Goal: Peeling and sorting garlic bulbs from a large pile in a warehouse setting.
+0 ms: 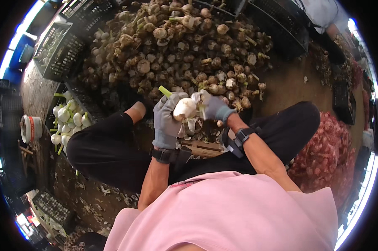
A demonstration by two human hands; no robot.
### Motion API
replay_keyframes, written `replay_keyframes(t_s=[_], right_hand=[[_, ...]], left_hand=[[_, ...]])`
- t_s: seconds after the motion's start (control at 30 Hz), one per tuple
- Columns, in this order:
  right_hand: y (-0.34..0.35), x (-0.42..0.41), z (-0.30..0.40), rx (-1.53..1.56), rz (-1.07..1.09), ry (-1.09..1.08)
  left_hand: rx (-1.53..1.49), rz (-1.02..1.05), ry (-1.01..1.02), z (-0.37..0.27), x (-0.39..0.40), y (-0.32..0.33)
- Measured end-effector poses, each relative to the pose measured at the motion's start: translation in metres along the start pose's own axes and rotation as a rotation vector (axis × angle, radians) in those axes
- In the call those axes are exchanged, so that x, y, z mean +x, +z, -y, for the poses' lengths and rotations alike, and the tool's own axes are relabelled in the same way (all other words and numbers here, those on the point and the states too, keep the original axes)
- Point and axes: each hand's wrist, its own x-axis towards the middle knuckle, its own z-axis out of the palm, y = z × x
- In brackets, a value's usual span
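My left hand (pixel 169 116), in a grey work glove, is closed around a white garlic bulb (pixel 184 109) whose cut green stem (pixel 165 91) sticks up past the fingers. Close against the bulb's right side is my right hand (pixel 212 105), also gloved and somewhat blurred; whether it holds a tool or only peel cannot be made out. Loose pale skins (pixel 191 125) hang below the bulb. Beyond both hands rises a large heap of brown, unpeeled garlic bulbs (pixel 182 47). Clean white garlic with green stems (pixel 70 117) fills a dark crate beside my left knee.
Black plastic crates (pixel 280 26) stand behind the heap, and another crate (pixel 61 53) is at the left. A white bucket (pixel 31 128) stands at far left. Red mesh sacks (pixel 322 153) lie by my right knee. Part of another person (pixel 325 14) shows at upper right.
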Motion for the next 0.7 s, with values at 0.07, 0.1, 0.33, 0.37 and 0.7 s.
replay_keyframes(t_s=[0.07, 0.1, 0.33, 0.37, 0.7], right_hand=[[0.003, -0.003, 0.004, 0.098, 0.188, -0.151], [-0.002, -0.007, 0.008, 0.100, 0.114, -0.186], [-0.061, -0.051, 0.078, 0.810, -0.424, -0.066], [-0.061, -0.053, 0.088, 0.413, -0.566, -0.114], [-0.038, -0.036, 0.051, 0.705, -0.408, -0.145]], left_hand=[[0.208, -0.034, 0.169, -0.001, 0.003, -0.007], [0.313, -0.065, 0.251, -0.001, 0.005, -0.011], [0.591, -0.076, 0.381, 0.003, 0.014, -0.012], [0.581, -0.097, 0.389, 0.004, 0.013, -0.009], [0.088, 0.055, -0.078, -0.005, 0.000, -0.009]])
